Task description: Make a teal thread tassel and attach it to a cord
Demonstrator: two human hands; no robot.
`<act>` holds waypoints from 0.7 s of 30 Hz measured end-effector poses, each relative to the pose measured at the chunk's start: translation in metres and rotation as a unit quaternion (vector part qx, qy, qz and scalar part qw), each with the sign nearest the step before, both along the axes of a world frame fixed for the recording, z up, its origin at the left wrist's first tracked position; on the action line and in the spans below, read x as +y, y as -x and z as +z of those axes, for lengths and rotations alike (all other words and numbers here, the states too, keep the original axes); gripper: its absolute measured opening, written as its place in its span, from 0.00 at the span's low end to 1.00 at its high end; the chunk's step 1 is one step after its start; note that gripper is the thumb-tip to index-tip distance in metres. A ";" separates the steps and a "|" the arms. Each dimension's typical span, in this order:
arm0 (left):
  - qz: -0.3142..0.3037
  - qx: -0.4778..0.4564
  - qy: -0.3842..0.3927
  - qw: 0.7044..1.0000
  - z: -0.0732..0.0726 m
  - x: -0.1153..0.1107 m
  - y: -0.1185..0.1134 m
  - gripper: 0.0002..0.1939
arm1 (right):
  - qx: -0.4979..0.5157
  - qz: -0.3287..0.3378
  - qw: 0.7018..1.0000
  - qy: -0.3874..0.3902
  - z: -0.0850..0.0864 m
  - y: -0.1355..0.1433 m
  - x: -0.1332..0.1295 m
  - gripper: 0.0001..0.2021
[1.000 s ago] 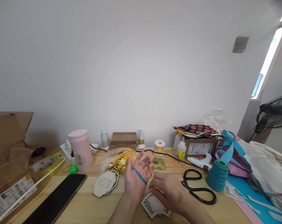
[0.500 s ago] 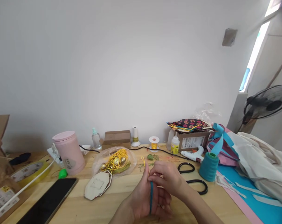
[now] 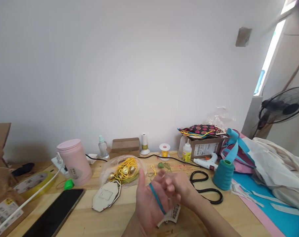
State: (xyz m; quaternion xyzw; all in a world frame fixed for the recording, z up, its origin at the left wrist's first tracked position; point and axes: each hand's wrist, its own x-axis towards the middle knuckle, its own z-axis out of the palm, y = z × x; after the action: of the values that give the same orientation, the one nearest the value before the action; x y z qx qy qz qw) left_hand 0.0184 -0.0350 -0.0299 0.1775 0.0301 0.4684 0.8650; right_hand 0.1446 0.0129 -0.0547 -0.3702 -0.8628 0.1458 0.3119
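Observation:
My left hand (image 3: 149, 204) is held palm-up with the thumb raised and fingers stretched out, partly covered by my other hand. A band of teal thread (image 3: 157, 198) is wound across its palm. My right hand (image 3: 177, 187) is at the left fingers, its own fingers curled together as if around the thread; the pinch is blurred. Under the hands lies a pale cut-out piece (image 3: 172, 215) with a lattice pattern, partly hidden. To the right stands a teal thread cone (image 3: 224, 175), beside black-handled scissors (image 3: 208, 191).
A phone (image 3: 54, 212) and a pink tumbler (image 3: 74, 161) stand left. Nearer the middle are pale octagonal pieces (image 3: 106, 196) and a bag of yellow cord and golden bells (image 3: 124, 169). A glue gun (image 3: 206, 162), glue bottle (image 3: 187, 153) and box (image 3: 205, 148) are at back right.
My left hand has tilted and its thumb has shifted left; the teal band now slants. My right hand has curled over the left fingers, and the lattice piece beneath shows.

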 end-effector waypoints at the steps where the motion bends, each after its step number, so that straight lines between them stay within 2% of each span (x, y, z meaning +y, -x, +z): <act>1: 0.044 -0.027 0.020 0.998 -0.001 0.004 0.003 0.27 | -0.016 0.007 1.000 -0.013 0.000 0.001 -0.001 0.06; 4: 0.134 -0.073 0.053 0.987 -0.008 0.015 0.013 0.19 | -0.077 0.022 0.995 -0.052 0.006 0.001 -0.005 0.08; 7: 0.177 -0.095 0.057 0.978 -0.015 0.023 0.021 0.17 | -0.132 0.008 0.988 -0.079 0.015 0.000 -0.008 0.09; 10: 0.196 -0.119 0.046 0.972 -0.015 0.025 0.026 0.16 | -0.149 0.007 0.985 -0.083 0.021 -0.001 -0.010 0.09; 14: 0.216 -0.124 0.039 0.968 -0.012 0.025 0.029 0.16 | -0.176 0.020 0.980 -0.095 0.019 0.001 -0.012 0.07; 21: 0.200 -0.049 0.018 0.978 -0.006 0.022 0.019 0.13 | -0.125 -0.042 0.985 -0.114 0.019 -0.005 -0.007 0.08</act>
State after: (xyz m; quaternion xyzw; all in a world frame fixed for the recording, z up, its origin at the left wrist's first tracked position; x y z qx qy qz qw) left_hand -0.0010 -0.0133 -0.0354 0.1295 0.0307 0.6395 0.7572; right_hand 0.1496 0.0061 -0.0359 -0.3832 -0.8898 -0.0140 0.2475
